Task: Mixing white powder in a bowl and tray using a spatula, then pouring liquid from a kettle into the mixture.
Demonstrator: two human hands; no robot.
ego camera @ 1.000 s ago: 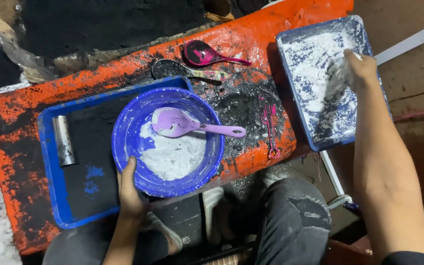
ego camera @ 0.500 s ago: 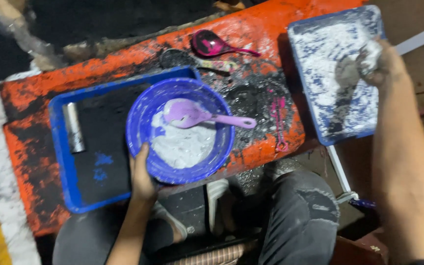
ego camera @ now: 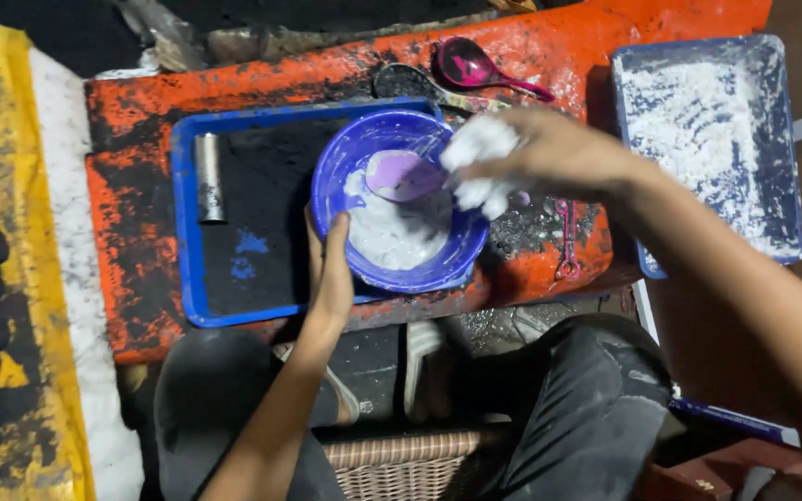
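Observation:
A blue bowl [ego camera: 345, 162] with white powder and a lilac spoon [ego camera: 399, 174] in it stands on the right end of a blue tray [ego camera: 187, 232]. My left hand [ego camera: 329, 269] holds the bowl's near left rim, thumb on the edge. My right hand [ego camera: 536, 153] hovers over the bowl's right rim, its fingers closed on a clump of white powder [ego camera: 477, 162]. The spoon's handle is hidden under this hand.
A second blue tray [ego camera: 782, 139] of white powder lies at the right. A metal cylinder [ego camera: 208, 178] lies in the black powder on the first tray. A magenta spoon [ego camera: 475, 67] and a dark spoon [ego camera: 401, 82] rest on the orange board [ego camera: 132, 269]. My knees are below.
My right hand has left the powder tray at the right and come left over the bowl with a handful of white powder. The view has shifted; the left hand stays on the bowl.

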